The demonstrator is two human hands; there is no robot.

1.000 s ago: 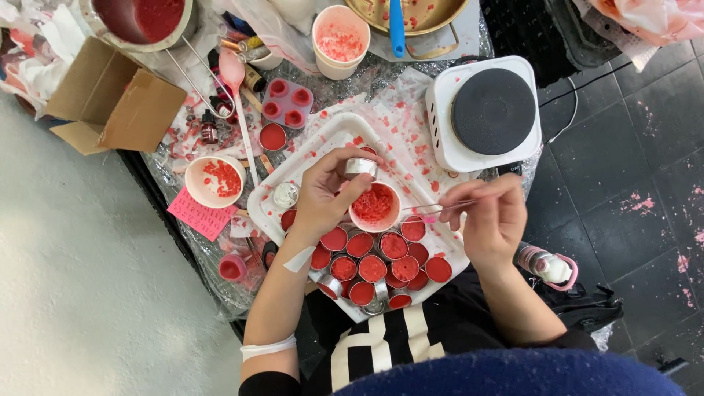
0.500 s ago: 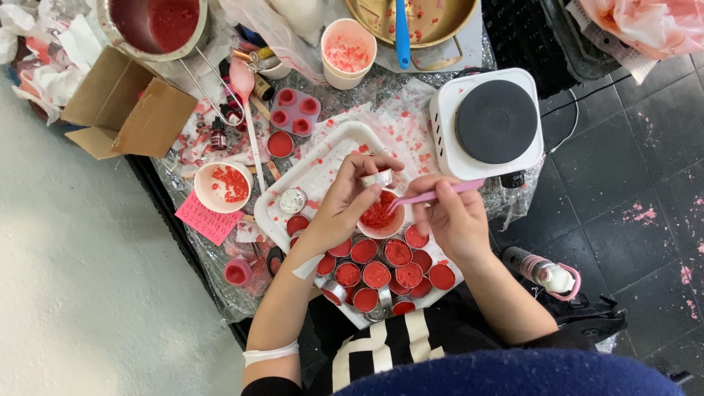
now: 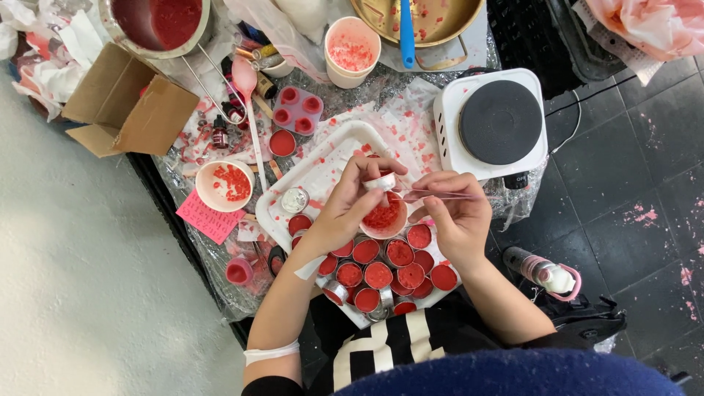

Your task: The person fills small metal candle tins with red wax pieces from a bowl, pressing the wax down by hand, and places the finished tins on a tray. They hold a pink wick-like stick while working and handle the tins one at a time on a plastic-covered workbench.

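The left hand (image 3: 345, 209) grips a small round tin (image 3: 381, 181) above a cup of red flakes (image 3: 383, 217), over the white tray (image 3: 334, 147) in the middle of the table. The right hand (image 3: 458, 213) pinches a thin pink stick (image 3: 433, 193), which lies nearly level, its long axis running left to right and its tip towards the tin. The step looks like filling the tin; next seems to call for a steady, small nudge of flakes. Filled red tins (image 3: 389, 268) crowd the tray's near end.
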